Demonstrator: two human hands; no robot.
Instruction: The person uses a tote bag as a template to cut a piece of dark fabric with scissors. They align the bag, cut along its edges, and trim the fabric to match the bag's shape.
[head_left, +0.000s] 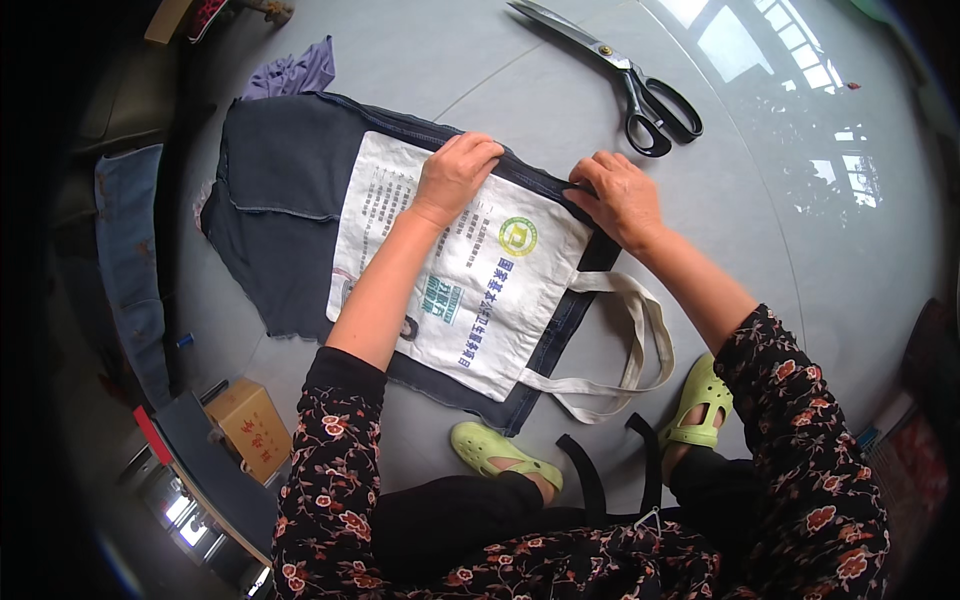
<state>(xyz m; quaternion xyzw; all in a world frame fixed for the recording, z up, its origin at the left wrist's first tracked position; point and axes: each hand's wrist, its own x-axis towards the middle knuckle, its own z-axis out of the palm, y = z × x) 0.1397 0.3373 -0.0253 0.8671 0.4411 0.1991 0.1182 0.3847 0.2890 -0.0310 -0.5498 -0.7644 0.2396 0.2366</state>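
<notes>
A white canvas tote bag (480, 300) with printed writing and pictures lies flat on a dark blue denim cloth (292, 161). Its two cream handles (649, 337) loop to the right over the floor. My left hand (459, 178) rests across the bag's far edge, its curled fingers gripping the cloth's seamed border. To the right, my right hand (619, 196) pinches the same dark border between thumb and fingers, near the bag's far corner. The fingertips of both hands are partly hidden. Past my right hand, large tailor's scissors (630, 79) with black handles lie on the floor, blades slightly apart.
Purple cloth (292, 71) lies beyond the denim's far left corner. A strip of faded blue denim (131, 262) is at the left, with a cardboard box (251, 427) nearer me. My green clogs (502, 454) stand by the cloth's near edge on grey floor tiles (720, 247).
</notes>
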